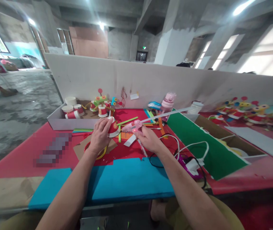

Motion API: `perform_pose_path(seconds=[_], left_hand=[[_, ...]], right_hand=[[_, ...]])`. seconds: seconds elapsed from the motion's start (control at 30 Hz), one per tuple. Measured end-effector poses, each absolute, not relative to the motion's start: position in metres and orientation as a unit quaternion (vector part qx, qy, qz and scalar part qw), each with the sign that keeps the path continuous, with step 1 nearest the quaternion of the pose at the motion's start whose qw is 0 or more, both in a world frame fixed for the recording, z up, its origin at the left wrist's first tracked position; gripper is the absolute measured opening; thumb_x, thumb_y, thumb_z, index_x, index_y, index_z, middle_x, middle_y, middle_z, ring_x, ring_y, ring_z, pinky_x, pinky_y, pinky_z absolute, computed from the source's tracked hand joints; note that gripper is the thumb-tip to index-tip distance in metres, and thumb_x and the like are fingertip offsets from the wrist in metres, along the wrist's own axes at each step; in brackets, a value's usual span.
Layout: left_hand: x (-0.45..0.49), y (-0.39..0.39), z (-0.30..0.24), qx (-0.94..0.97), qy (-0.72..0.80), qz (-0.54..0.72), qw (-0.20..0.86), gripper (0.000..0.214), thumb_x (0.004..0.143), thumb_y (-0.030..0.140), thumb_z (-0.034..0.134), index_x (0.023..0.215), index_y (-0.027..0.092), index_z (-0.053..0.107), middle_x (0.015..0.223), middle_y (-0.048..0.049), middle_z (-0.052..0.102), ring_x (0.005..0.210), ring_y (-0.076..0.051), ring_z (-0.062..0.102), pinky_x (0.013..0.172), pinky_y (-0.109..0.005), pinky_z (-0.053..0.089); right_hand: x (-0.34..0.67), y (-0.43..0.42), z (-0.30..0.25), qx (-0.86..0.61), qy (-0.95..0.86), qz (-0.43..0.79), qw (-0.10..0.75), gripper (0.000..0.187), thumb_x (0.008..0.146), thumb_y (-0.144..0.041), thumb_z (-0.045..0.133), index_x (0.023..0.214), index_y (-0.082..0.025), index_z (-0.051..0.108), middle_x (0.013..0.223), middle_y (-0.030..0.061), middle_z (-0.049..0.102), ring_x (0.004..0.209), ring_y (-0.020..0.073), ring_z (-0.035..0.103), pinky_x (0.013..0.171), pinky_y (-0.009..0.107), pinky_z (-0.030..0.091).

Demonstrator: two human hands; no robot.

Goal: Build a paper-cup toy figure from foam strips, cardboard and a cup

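My left hand (99,134) is closed around a red and white paper cup (114,129), which is upside down and tilted. In my right hand (149,138) is a pink hot glue gun (138,125) with a small red light lit. A long whitish glue stick (166,114) runs out of its back toward the upper right. The gun's nozzle is at the cup's right side; whether it touches cannot be made out. Green and orange paper strips (127,120) lie behind and under the hands. A piece of brown cardboard (79,147) and a yellow ring (102,154) are beside my left wrist.
A box (62,124) of cups stands at the left, near assembled cup figures (100,100). Behind is a pink bottle (168,103). A green-sided box (203,147) and a purple power strip (191,167) with cables lie right. A white partition (151,76) closes the back.
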State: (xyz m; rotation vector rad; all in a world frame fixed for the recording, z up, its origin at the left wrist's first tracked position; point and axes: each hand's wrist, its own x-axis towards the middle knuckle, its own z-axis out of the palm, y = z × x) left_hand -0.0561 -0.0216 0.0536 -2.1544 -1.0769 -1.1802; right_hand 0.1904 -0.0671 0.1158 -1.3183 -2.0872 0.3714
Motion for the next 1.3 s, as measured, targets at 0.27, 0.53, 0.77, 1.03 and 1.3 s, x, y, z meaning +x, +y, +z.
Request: perform_pose_path(seconds=[0.27, 0.53, 0.77, 1.03, 1.3], left_hand=[[-0.056, -0.020, 0.053, -0.781, -0.382, -0.435, 0.235, 0.078, 0.080, 0.021, 0.061, 0.149, 0.023, 0.023, 0.132, -0.0166, 0.049, 0.128, -0.032, 0.043, 0.105, -0.048, 0.036], [-0.055, -0.022, 0.056, -0.780, -0.351, -0.460, 0.238, 0.082, 0.079, 0.021, 0.063, 0.149, 0.023, 0.022, 0.132, -0.0167, 0.048, 0.129, -0.033, 0.041, 0.105, -0.050, 0.036], [-0.054, -0.023, 0.057, -0.780, -0.347, -0.462, 0.240, 0.083, 0.078, 0.021, 0.064, 0.150, 0.024, 0.021, 0.130, -0.0164, 0.049, 0.128, -0.032, 0.042, 0.106, -0.050, 0.036], [-0.055, -0.022, 0.057, -0.783, -0.348, -0.457, 0.237, 0.082, 0.079, 0.022, 0.065, 0.149, 0.023, 0.023, 0.131, -0.0174, 0.049, 0.128, -0.033, 0.041, 0.105, -0.050, 0.036], [-0.055, -0.022, 0.057, -0.774, -0.356, -0.467, 0.236, 0.081, 0.078, 0.021, 0.066, 0.148, 0.022, 0.027, 0.130, -0.0176, 0.050, 0.127, -0.033, 0.042, 0.104, -0.049, 0.037]], right_hand=[[0.197, -0.060, 0.117, -0.486, -0.796, 0.143, 0.332, 0.033, 0.093, -0.041, 0.043, 0.111, -0.017, 0.056, 0.106, 0.0110, 0.067, 0.099, 0.0247, 0.062, 0.083, 0.033, 0.046], [0.203, -0.057, 0.125, -0.466, -0.792, 0.173, 0.355, 0.028, 0.091, -0.039, 0.044, 0.104, -0.019, 0.058, 0.091, 0.0050, 0.066, 0.090, 0.0213, 0.062, 0.077, 0.030, 0.046], [0.204, -0.053, 0.121, -0.488, -0.776, 0.182, 0.355, 0.027, 0.090, -0.041, 0.044, 0.092, -0.018, 0.058, 0.076, 0.0019, 0.062, 0.073, 0.0188, 0.058, 0.071, 0.030, 0.044], [0.202, -0.056, 0.119, -0.486, -0.776, 0.183, 0.357, 0.027, 0.091, -0.041, 0.044, 0.092, -0.017, 0.057, 0.073, 0.0023, 0.061, 0.069, 0.0184, 0.057, 0.067, 0.027, 0.041], [0.201, -0.062, 0.117, -0.504, -0.766, 0.183, 0.356, 0.028, 0.092, -0.042, 0.044, 0.098, -0.017, 0.055, 0.081, 0.0055, 0.065, 0.073, 0.0203, 0.059, 0.065, 0.028, 0.040]])
